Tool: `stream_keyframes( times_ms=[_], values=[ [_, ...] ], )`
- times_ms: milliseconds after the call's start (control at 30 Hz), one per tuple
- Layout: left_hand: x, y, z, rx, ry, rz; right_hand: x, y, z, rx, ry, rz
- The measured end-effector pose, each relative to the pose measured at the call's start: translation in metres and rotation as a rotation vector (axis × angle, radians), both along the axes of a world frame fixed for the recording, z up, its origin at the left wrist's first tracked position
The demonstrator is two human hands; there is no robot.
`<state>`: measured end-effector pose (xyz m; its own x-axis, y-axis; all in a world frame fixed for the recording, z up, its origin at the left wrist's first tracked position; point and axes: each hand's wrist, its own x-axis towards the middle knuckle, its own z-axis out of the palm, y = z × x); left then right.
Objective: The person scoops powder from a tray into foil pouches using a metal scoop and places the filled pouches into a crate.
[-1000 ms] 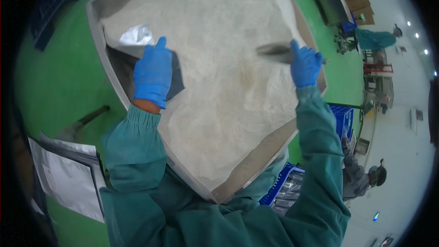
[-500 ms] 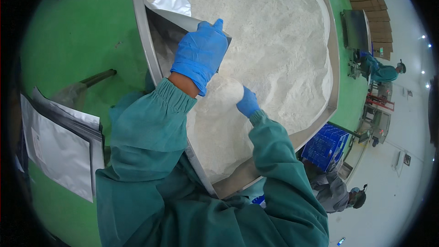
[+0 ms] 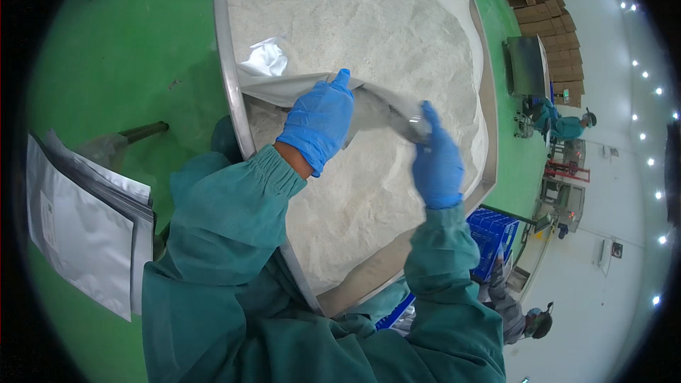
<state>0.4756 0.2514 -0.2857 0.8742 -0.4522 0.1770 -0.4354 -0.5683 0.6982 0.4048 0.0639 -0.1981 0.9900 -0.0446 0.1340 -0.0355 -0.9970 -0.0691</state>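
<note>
Gripping a silver foil pouch by its open mouth, the gloved left hand has its fingers closed on the near edge. The right hand holds a scoop at the pouch's mouth, fingers wrapped round its handle. Both hover over white powder filling a steel tray; spare pouches lie left on the green floor.

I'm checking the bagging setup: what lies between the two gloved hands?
In the head view, a scoop dusted with white powder spans from the left hand to the right hand, over the silver pouch.

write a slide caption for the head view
Gloved left hand and right hand hold a foil bag over a powder bin.
</note>
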Motion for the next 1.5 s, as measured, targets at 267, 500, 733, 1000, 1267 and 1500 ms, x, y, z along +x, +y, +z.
stream_keyframes(
  times_ms=[267,500,733,1000,1267,1500],
  values=[
    [0.016,-0.009,0.006,0.030,-0.004,0.092,-0.008,-0.098,-0.138,-0.382,0.778,-0.048],
    [0.019,0.002,-0.001,0.048,0.084,0.021,-0.069,-0.061,-0.181,0.741,0.798,-0.187],
    [0.006,-0.002,0.010,0.079,0.193,-0.056,-0.046,-0.069,-0.025,0.744,0.332,-0.204],
    [0.007,-0.009,0.008,-0.132,0.188,-0.020,-0.012,0.021,0.040,0.065,0.186,-0.271],
    [0.013,-0.016,-0.006,-0.176,0.136,0.018,-0.040,-0.087,-0.135,-0.275,0.840,-0.064],
    [0.014,-0.007,-0.001,-0.166,0.071,-0.040,-0.093,-0.048,-0.193,0.708,0.994,-0.067]
  ],
)
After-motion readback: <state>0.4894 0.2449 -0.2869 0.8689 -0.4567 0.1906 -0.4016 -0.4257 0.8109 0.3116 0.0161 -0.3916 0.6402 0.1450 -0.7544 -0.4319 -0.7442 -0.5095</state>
